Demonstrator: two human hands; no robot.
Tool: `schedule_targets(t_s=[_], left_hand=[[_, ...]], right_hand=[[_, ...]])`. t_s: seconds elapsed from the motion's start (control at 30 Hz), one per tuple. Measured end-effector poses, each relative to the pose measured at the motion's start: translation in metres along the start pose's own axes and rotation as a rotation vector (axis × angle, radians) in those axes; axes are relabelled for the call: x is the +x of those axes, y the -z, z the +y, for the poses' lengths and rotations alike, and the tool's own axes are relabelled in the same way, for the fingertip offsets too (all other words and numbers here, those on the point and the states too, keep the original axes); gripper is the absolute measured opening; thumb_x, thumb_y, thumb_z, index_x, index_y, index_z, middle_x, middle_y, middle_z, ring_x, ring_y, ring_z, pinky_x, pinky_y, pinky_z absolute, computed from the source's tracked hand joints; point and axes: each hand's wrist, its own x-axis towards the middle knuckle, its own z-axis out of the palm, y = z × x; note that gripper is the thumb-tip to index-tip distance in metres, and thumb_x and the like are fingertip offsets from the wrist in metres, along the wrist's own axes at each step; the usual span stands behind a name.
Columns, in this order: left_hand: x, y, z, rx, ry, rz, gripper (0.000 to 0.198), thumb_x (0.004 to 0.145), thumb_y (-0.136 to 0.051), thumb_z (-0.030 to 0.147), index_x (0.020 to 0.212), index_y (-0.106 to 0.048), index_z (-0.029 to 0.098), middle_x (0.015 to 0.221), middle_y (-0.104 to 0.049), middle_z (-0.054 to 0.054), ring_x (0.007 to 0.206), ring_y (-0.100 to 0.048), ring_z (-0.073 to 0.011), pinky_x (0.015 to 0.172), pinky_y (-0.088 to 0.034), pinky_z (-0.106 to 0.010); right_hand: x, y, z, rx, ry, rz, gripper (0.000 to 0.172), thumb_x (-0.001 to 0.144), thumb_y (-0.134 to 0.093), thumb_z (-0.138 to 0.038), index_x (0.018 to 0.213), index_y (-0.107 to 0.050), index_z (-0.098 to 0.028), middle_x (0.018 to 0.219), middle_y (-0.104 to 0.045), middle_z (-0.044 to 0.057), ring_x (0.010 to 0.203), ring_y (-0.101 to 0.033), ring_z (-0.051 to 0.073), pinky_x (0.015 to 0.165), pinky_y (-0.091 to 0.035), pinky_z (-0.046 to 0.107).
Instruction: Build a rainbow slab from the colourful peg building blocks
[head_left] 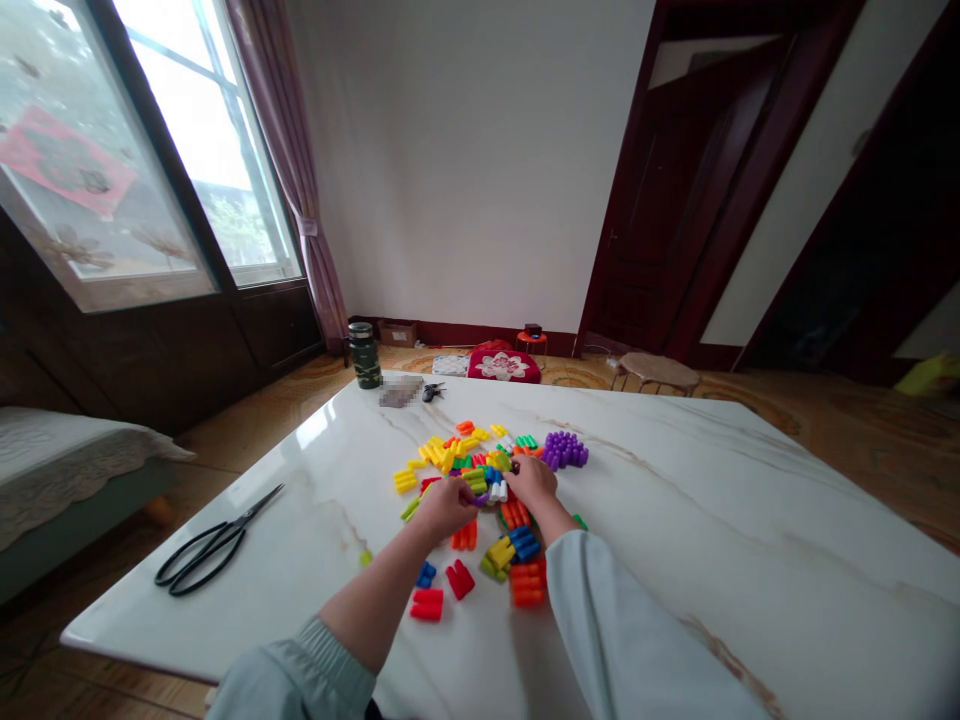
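A heap of small plastic building blocks (480, 460) in yellow, red, orange, blue and green lies on the white marble table (712, 520). My left hand (444, 505) is curled at the near edge of the heap, its fingers closed on a small purple piece I cannot make out fully. My right hand (531, 482) is closed too, pinching at white and blue blocks (497, 489) between the two hands. A purple studded block (564, 450) sits just right of my right hand. Red blocks (427, 604) and an orange stack (528, 583) lie nearer me.
Black scissors (214, 545) lie at the table's left. A dark camouflage bottle (366, 355) and keys (430, 391) stand at the far edge. Beyond are a red cushion (504, 365), a small stool (658, 372), a bed at left, a window and dark wooden doors.
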Motion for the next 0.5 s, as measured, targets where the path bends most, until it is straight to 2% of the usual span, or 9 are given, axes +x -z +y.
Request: schedule_targets(t_s=[0.1,0.2,0.37,0.5], left_hand=[[-0.004,0.001,0.003,0.043,-0.085,-0.060,0.019,0.064,-0.064,0.017,0.081,-0.072,0.018,0.075,-0.069,0.000,0.070,-0.061,-0.0143,0.062,-0.042,-0.022],[-0.006,0.004,0.007,0.085,-0.100,-0.103,0.022,0.065,-0.064,0.018,0.086,-0.073,0.019,0.079,-0.070,0.000,0.073,-0.062,-0.0149,0.064,-0.044,-0.022],[-0.007,0.008,0.010,0.116,-0.065,-0.075,0.026,0.068,-0.061,0.016,0.090,-0.073,0.019,0.080,-0.070,-0.001,0.074,-0.062,-0.0146,0.065,-0.045,-0.023],[-0.009,0.011,0.015,0.120,-0.057,-0.090,0.025,0.069,-0.060,0.017,0.090,-0.073,0.020,0.082,-0.071,-0.001,0.076,-0.063,-0.0150,0.069,-0.046,-0.023]], right_hand=[[0.003,-0.001,-0.005,0.015,-0.047,-0.026,0.028,0.080,-0.058,-0.030,0.104,-0.070,-0.024,0.108,-0.071,0.006,0.102,-0.064,0.021,0.077,-0.045,0.028],[0.004,-0.001,-0.007,0.021,-0.073,-0.051,0.023,0.078,-0.059,-0.027,0.098,-0.070,-0.024,0.104,-0.072,0.006,0.098,-0.066,0.021,0.073,-0.045,0.027],[0.003,-0.003,-0.012,0.013,-0.072,0.000,0.042,0.078,-0.060,-0.038,0.116,-0.063,-0.021,0.113,-0.069,0.011,0.106,-0.063,0.023,0.080,-0.046,0.029],[0.007,-0.005,-0.018,0.032,-0.100,-0.033,0.039,0.075,-0.061,-0.028,0.113,-0.065,-0.020,0.111,-0.069,0.012,0.105,-0.064,0.025,0.078,-0.047,0.029]])
